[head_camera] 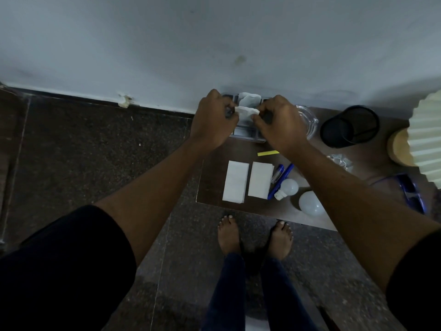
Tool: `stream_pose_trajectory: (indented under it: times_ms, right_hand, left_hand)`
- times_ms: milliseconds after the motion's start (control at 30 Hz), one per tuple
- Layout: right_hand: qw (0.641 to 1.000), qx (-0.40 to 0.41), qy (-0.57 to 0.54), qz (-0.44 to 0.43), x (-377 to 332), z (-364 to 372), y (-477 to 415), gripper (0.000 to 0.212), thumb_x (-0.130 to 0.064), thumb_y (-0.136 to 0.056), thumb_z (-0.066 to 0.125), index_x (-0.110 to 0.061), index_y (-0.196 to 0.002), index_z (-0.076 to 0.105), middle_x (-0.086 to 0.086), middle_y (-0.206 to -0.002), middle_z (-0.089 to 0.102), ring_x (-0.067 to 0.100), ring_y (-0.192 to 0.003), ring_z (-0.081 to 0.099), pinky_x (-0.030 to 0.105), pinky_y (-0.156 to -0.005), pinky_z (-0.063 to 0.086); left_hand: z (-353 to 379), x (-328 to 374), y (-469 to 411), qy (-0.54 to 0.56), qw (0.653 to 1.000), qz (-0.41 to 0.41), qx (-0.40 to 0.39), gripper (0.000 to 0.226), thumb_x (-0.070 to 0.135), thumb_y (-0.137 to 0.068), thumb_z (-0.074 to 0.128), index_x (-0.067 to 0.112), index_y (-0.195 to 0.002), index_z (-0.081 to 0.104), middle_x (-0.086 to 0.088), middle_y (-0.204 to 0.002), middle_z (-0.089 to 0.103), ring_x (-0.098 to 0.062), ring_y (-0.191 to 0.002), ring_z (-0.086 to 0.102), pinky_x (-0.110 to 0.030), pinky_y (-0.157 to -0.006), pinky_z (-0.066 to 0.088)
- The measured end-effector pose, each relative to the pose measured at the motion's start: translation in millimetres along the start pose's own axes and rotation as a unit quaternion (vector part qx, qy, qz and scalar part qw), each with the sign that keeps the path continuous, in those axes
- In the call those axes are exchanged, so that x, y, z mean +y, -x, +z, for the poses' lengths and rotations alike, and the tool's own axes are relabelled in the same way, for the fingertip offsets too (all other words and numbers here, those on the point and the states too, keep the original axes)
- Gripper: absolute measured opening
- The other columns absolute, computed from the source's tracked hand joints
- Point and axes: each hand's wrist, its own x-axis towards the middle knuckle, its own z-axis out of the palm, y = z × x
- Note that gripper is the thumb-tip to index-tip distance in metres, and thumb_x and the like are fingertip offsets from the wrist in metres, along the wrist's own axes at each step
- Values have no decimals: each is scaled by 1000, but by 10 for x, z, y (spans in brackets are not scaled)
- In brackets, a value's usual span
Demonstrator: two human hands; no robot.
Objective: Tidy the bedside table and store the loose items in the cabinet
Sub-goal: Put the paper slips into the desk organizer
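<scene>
Head-worn view, looking down, near table

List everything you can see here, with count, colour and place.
table: one, brown, against wall
tray: one, clear, table's back, under hands
tissue: one, white, held over tray
napkins: two, white, front left
strip: one, yellow, behind napkins
pens: two, blue, right of napkins
bulbs: two, white, front
dish: one, clear, right of tray
cup: one, black mesh, right of dish
glasses: one, blue, right front
lamp: one, cream, far right
left hand, right hand: both pinching tissue
</scene>
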Motion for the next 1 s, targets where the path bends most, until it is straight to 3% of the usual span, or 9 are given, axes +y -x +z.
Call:
stream_pose_trajectory:
  times_ms: [267, 367, 500, 600, 700, 800, 867, 1000]
  right_hand:
    - [1000, -9, 9, -7, -25, -45, 17, 25, -28, -90, 71, -15, -112, 69, 5, -106, 63, 17, -91, 59, 37, -78, 55]
    - [1000, 0, 4, -15, -47, -77, 43, 25, -26, -91, 70, -14, -112, 68, 6, -106, 63, 18, -95, 59, 39, -80, 54]
    - [999, 32, -22, -18, -76, -122, 122, 20, -24, -91, 69, -15, -108, 67, 3, -103, 61, 13, -92, 56, 26, -75, 51]
    - [997, 59, -42, -16, -101, -136, 245, 15, -23, -92, 69, -14, -104, 68, 2, -101, 64, 6, -89, 55, 9, -75, 42]
    - [996, 60, -68, -20, -126, -97, 420, 13, -23, -94, 65, -12, -101, 68, 2, -100, 65, 6, -83, 57, 16, -72, 48]
    - [995, 55, -78, -4, -175, 16, 637, 9, -25, -95, 64, -16, -97, 66, -3, -99, 64, 2, -77, 56, 15, -67, 47]
    - [995, 49, -86, 12, -207, 130, 799, 5, -24, -93, 66, -19, -93, 66, -5, -95, 65, 2, -75, 57, 15, -66, 48]
    - [998, -4, -48, 49, -148, 424, 1104, 9, -26, -91, 69, -18, -95, 71, -4, -98, 69, 11, -83, 62, 32, -75, 54]
  left_hand:
    - [-28, 6, 49, 18, 1000, 2, 15, 22, 19, -85, 74, 12, -105, 70, -9, -113, 61, -21, -101, 62, -19, -80, 49]
    - [-84, 9, 92, 46, 998, -16, 37, 19, 16, -86, 73, 12, -104, 72, -8, -112, 62, -18, -102, 61, -8, -80, 45]
    - [-189, -5, 211, 92, 992, -27, 86, 12, 10, -87, 69, 10, -99, 71, -8, -106, 63, -13, -95, 62, -20, -82, 55]
    - [-213, -54, 388, 133, 982, -59, 125, 9, 8, -88, 67, 8, -97, 69, -8, -100, 65, -12, -87, 63, -18, -79, 54]
    - [-162, -126, 638, 166, 972, -89, 143, 8, 8, -88, 65, 11, -95, 68, -5, -92, 68, -9, -82, 63, -12, -78, 50]
    - [-35, -239, 915, 147, 974, -130, 110, 5, 14, -91, 63, 15, -93, 67, -1, -91, 66, -7, -82, 61, -9, -76, 46]
    - [68, -323, 1098, 138, 972, -182, 59, 6, 19, -93, 63, 16, -96, 66, 0, -94, 66, -11, -86, 63, -22, -79, 51]
    - [213, -453, 1332, 110, 964, -244, 3, 11, 15, -90, 69, 12, -100, 69, -6, -101, 69, -17, -90, 64, -32, -82, 54]
